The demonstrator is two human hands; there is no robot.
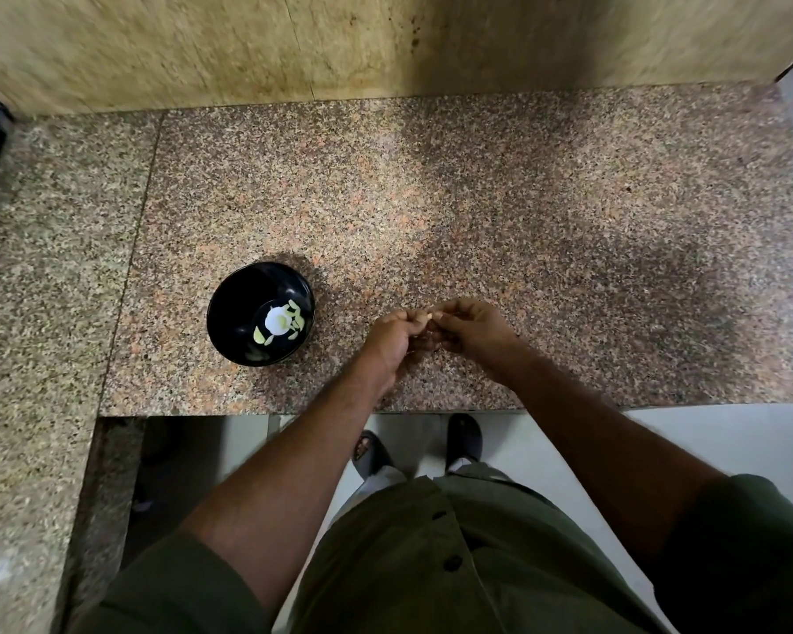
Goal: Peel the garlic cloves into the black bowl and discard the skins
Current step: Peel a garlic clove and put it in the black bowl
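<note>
The table (477, 199) is a slab of speckled granite, pinkish-brown with darker patches toward its right side, and its front edge runs straight across just ahead of the person's feet. To the left a seam divides it from a paler, greyish-beige speckled section (42, 267) that wraps round and comes forward along the left side. At the back the slab meets a yellowish stone wall (294, 43). Only one thing sits directly on the surface: a black bowl (230, 304), upright, left of centre and near the front edge, casting a soft shadow behind it.
</note>
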